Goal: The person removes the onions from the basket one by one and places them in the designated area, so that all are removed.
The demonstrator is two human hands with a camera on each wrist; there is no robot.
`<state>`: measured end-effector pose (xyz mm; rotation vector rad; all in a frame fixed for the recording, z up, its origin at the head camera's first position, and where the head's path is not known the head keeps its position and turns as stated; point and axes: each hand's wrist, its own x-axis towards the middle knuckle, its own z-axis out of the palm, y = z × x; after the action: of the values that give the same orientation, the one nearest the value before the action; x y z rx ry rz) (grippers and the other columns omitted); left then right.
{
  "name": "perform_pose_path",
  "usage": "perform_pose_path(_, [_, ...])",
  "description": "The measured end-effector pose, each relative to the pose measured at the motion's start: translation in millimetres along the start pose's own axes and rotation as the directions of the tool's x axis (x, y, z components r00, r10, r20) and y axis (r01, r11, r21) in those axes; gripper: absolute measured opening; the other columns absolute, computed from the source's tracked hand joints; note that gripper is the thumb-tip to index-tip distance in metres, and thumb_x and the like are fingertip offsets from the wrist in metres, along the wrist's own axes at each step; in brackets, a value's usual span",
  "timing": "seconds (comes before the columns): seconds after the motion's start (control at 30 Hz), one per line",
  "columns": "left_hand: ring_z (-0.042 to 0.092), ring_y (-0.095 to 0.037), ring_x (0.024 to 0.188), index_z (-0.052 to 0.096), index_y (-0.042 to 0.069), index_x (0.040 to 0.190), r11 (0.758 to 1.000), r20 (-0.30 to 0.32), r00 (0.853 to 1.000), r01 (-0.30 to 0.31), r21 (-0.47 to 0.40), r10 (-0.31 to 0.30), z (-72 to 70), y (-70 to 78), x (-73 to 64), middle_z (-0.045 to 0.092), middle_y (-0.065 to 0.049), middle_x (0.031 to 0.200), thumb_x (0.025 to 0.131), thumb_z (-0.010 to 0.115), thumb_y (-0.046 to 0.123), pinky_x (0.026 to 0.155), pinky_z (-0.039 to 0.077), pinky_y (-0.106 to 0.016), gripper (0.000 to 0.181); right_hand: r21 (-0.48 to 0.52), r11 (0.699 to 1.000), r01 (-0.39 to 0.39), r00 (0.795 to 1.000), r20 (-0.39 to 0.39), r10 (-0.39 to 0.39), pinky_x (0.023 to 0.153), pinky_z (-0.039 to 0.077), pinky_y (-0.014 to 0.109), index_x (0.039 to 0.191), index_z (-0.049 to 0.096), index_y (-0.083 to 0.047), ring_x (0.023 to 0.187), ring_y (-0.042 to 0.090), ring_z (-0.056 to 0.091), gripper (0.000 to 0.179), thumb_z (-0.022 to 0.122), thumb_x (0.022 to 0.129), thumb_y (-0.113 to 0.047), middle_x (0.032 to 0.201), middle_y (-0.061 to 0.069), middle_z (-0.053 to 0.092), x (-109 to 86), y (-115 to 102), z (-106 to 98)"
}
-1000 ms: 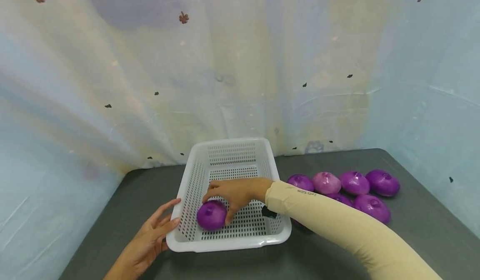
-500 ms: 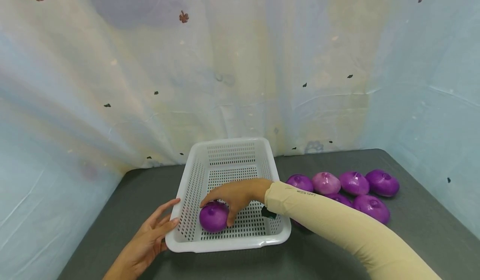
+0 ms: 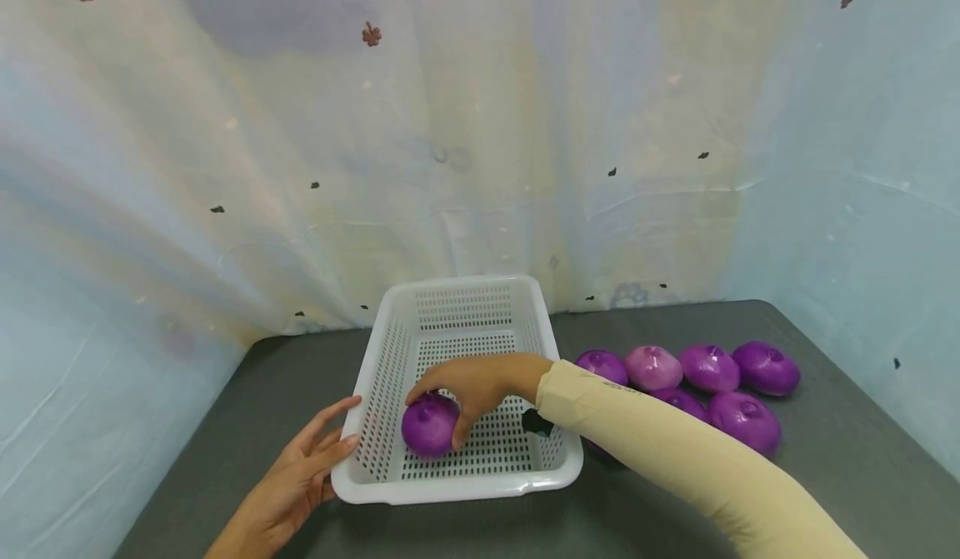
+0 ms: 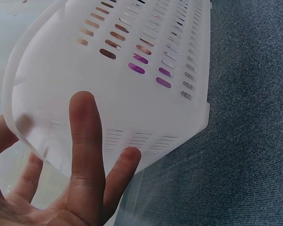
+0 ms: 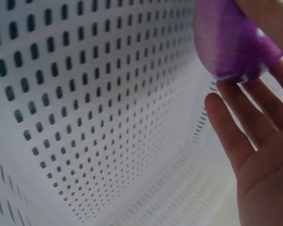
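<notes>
A purple onion (image 3: 431, 426) sits near the front left inside a white perforated plastic basket (image 3: 457, 487). My right hand (image 3: 472, 388) reaches in from the right and grips this onion, thumb on its right side and fingers over its far side. In the right wrist view the onion (image 5: 231, 42) lies against the fingers (image 5: 254, 115), close to the holed bottom. Outside the basket, my left hand (image 3: 292, 480) touches the left rim with its fingertips. The left wrist view has that hand's straight fingers (image 4: 87, 150) against the outer wall (image 4: 47, 80).
Several more purple onions (image 3: 750, 421) lie grouped on the dark table (image 3: 300, 376) right of the basket, one of them pinker (image 3: 653, 367). My right sleeve (image 3: 660, 442) partly covers the group. A patterned curtain (image 3: 480, 167) hangs behind the table.
The gripped onion has shifted slightly right and away from me inside the basket, the right hand still around it. My left hand and the basket have stayed in place.
</notes>
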<state>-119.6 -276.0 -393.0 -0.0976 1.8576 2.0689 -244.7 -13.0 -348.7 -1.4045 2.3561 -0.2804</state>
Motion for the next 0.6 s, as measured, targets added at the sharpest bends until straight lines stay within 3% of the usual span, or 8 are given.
perform_pose_path(0.43, [0.064,-0.02,0.115,0.022,0.033,0.156,1.0,-0.024,1.0,0.012,-0.005,-0.012,0.2,1.0,0.1,0.054,0.005,0.139,0.101,0.059,0.03,0.087,0.058,-0.043,0.066,-0.055,0.997,0.057,0.997,-0.057,-0.06,0.102,0.047,0.025,0.147,0.047,-0.029,0.122,0.005,0.052,0.083,0.087,0.075,-0.041,0.139,-0.009,0.052,-1.5,-8.0,-4.0])
perform_pose_path(0.6, [0.066,-0.021,0.113,0.023,0.034,0.155,1.0,0.007,1.0,0.008,-0.021,-0.008,0.5,1.5,-1.6,0.056,0.008,0.135,0.102,0.058,0.028,0.083,0.059,-0.042,0.064,-0.038,0.998,0.039,0.996,-0.079,-0.042,0.101,0.048,0.026,0.148,0.045,-0.031,0.124,0.007,0.052,0.084,0.084,0.076,-0.047,0.142,-0.008,0.05,-9.5,-15.1,-7.1])
